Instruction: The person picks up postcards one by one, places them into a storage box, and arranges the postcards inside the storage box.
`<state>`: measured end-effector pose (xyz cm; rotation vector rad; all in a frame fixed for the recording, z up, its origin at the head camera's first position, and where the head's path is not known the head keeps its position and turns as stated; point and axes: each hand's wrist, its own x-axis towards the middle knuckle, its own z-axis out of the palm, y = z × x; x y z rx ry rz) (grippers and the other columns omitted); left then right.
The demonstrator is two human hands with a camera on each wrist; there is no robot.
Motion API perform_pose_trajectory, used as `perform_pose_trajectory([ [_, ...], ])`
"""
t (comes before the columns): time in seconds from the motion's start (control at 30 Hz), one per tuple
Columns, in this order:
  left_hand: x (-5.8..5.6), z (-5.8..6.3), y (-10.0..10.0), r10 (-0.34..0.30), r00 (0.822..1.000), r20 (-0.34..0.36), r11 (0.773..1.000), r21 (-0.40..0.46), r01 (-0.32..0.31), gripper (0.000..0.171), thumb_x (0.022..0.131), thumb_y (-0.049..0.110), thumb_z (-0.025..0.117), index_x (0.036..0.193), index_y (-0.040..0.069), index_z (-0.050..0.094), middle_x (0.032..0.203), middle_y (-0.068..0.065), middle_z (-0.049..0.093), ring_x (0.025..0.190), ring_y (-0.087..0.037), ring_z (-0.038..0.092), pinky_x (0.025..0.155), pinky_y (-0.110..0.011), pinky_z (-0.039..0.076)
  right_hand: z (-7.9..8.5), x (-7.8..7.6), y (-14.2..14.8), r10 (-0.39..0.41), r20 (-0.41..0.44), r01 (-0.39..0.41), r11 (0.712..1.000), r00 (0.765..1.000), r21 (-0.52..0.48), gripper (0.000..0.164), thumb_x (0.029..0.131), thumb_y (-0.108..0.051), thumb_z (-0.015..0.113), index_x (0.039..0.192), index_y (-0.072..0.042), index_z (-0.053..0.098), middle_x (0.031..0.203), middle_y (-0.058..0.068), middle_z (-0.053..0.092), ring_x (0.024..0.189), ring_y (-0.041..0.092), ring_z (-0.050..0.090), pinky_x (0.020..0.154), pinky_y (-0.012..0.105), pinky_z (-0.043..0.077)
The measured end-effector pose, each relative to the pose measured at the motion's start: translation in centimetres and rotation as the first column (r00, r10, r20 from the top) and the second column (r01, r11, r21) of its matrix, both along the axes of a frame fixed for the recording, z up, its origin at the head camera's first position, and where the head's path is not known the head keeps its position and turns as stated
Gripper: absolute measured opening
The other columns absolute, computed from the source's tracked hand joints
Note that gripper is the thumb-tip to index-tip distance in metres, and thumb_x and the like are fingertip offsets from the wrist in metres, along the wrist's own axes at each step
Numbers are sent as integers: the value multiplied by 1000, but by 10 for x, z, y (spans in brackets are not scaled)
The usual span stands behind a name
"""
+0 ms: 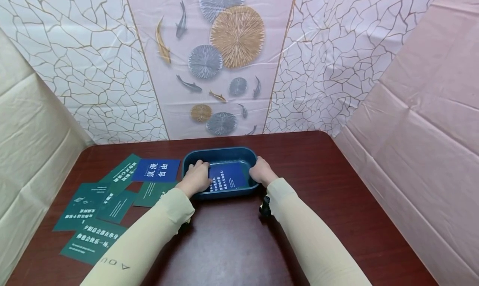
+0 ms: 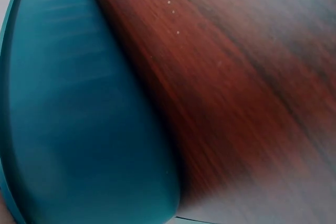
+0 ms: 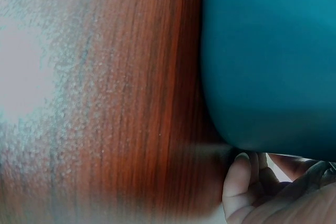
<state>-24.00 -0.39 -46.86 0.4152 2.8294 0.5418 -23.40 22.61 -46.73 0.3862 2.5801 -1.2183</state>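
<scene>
A dark teal plastic basin [image 1: 224, 152] stands on the table, its outer wall [image 2: 79, 103] large in the left wrist view. Inside lies a blue card [image 1: 230, 176] with white writing. My left hand [image 1: 196, 178] reaches over the basin's near left side, fingers bent, and holds the blue card by its left edge; the fingertips are partly hidden. My right hand [image 1: 263, 172] grips the right end of the basin at its rim. Curled fingers [image 3: 239, 177] of that hand show beside the basin's end in the right wrist view.
Left of the basin, another blue card [image 1: 156, 170] overlaps several green cards, among them one nearest me [image 1: 91, 240] and one at the far left [image 1: 80, 207]. The dark red wooden table [image 1: 337, 219] ends at a patterned cloth wall [image 1: 220, 90] behind.
</scene>
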Motion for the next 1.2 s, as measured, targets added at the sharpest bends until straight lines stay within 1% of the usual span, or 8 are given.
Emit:
perform_pose_trajectory([
  [0.2, 0, 0, 0, -45, 999, 1, 999, -20, 45, 53, 92, 27, 67, 138, 6, 52, 138, -19, 44, 118, -40, 40, 100, -53, 37, -1, 0, 0, -1, -6, 1, 1000, 1000, 8, 62, 96, -4, 46, 151, 2, 18, 151, 20, 31, 134, 32, 36, 103, 51, 38],
  [0.43, 1, 0, -1, -77, 997, 12, 997, -15, 77, 51, 90, 26, 69, 136, 8, 55, 134, -17, 46, 115, -38, 41, 99, -52, 37, -2, -1, 0, -7, 9, 7, 1000, 1000, 11, 63, 96, -4, 46, 152, 1, 16, 152, 19, 29, 133, 32, 35, 102, 51, 38],
  [0.67, 2, 3, 0, -106, 994, 28, 994, -15, 106, 48, 89, 25, 71, 133, 10, 57, 133, -16, 47, 116, -37, 40, 99, -50, 36, -4, -4, 0, -16, 25, 15, 1000, 1000, 12, 63, 96, -3, 46, 152, 0, 16, 153, 18, 29, 131, 30, 37, 102, 50, 39],
  [0.97, 1, 4, 0, -112, 993, 46, 993, -21, 113, 47, 88, 26, 72, 130, 11, 58, 130, -15, 48, 113, -35, 41, 98, -50, 37, -3, -4, 0, -12, 22, 12, 1000, 1000, 21, 63, 96, -3, 46, 152, 0, 17, 153, 17, 29, 126, 29, 40, 101, 48, 40],
  [1.2, 0, 4, 1, -105, 992, 63, 994, -28, 107, 46, 89, 27, 71, 130, 11, 58, 128, -14, 49, 111, -34, 41, 98, -50, 37, 0, -2, -1, -9, 22, 9, 1000, 1000, 11, 63, 96, -3, 46, 152, 0, 16, 154, 17, 27, 133, 30, 36, 103, 50, 37],
])
